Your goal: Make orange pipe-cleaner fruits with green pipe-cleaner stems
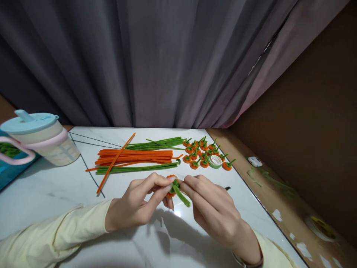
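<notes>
Between thumb and fingers, my left hand (142,199) pinches a small orange pipe-cleaner ornament with a green top (176,186). One green stem end slants from it down to the right. From the other side, my right hand (212,208) is closed with its fingertips at the green top; the thumb is mostly hidden. Beyond the hands lie bundled orange pipe cleaners (136,157), with green pipe cleaners (158,143) behind and more green ones (139,168) in front. Several similar orange ornaments with green stems (194,163) cluster at the back right.
A roll of tape (215,161) lies among the finished-looking ornaments. At the left stands a lidded cup with a pink handle (60,147), beside a blue tray (16,169). A grey curtain (156,67) hangs behind the white tabletop (134,245). Another tape roll (320,227) lies on the right ledge.
</notes>
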Demonstrator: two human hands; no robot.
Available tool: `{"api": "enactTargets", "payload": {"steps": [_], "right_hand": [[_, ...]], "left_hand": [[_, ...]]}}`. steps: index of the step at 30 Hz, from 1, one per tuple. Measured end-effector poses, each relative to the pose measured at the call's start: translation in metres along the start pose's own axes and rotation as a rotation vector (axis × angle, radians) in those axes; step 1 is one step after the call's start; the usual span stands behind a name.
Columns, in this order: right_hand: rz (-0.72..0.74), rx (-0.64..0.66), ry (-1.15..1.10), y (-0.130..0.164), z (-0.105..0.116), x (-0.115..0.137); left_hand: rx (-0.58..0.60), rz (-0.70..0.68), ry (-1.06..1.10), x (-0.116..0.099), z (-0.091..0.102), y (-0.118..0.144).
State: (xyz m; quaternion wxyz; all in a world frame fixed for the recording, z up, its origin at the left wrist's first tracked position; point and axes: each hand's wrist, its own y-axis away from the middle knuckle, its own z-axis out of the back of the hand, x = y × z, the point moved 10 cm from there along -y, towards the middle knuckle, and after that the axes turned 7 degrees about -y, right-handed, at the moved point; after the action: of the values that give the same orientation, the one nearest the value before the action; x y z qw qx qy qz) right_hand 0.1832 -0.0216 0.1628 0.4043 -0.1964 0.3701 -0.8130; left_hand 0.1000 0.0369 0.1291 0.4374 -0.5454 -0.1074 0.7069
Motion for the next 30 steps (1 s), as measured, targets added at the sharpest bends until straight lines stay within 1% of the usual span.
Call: {"api": "enactTargets", "payload": {"steps": [2, 4, 6, 7, 8, 10, 12, 13, 15, 19, 23, 25, 30], "right_hand": [[-0.066, 0.003, -0.076, -0.003, 0.000, -0.009], [-0.170, 0.042, -0.224, -0.007, -0.001, -0.025], [-0.330, 0.117, -0.429, -0.006, -0.007, -0.043], [-0.435, 0.161, -0.539, -0.002, -0.011, -0.053], [-0.551, 0.206, -0.651, 0.005, -0.017, -0.061], [-0.797, 0.275, -0.849, 0.027, -0.030, -0.070], [-0.989, 0.321, -0.976, 0.050, -0.041, -0.070], [-1.053, 0.332, -1.009, 0.061, -0.045, -0.068], [-1.109, 0.317, -1.038, 0.075, -0.050, -0.062], [-1.076, 0.259, -0.981, 0.084, -0.052, -0.054], [-1.068, 0.226, -0.897, 0.091, -0.056, -0.052], [-1.117, 0.183, -0.920, 0.097, -0.062, -0.053], [-1.307, 0.052, -1.078, 0.115, -0.079, -0.055]], "left_hand": [[0.055, 0.078, 0.080, 0.009, -0.003, -0.003], [0.143, 0.206, 0.204, 0.021, -0.009, -0.006], [0.243, 0.323, 0.318, 0.031, -0.017, -0.005], [0.281, 0.359, 0.357, 0.034, -0.021, -0.004], [0.305, 0.380, 0.380, 0.037, -0.023, -0.003], [0.310, 0.379, 0.389, 0.039, -0.024, 0.000], [0.282, 0.340, 0.358, 0.040, -0.025, 0.002], [0.272, 0.311, 0.334, 0.039, -0.026, 0.004], [0.256, 0.247, 0.274, 0.038, -0.030, 0.008], [0.211, 0.140, 0.121, 0.035, -0.034, 0.018], [0.183, 0.119, 0.076, 0.037, -0.039, 0.026], [0.148, 0.105, 0.072, 0.036, -0.040, 0.028], [0.060, 0.034, 0.028, 0.034, -0.041, 0.033]]}}
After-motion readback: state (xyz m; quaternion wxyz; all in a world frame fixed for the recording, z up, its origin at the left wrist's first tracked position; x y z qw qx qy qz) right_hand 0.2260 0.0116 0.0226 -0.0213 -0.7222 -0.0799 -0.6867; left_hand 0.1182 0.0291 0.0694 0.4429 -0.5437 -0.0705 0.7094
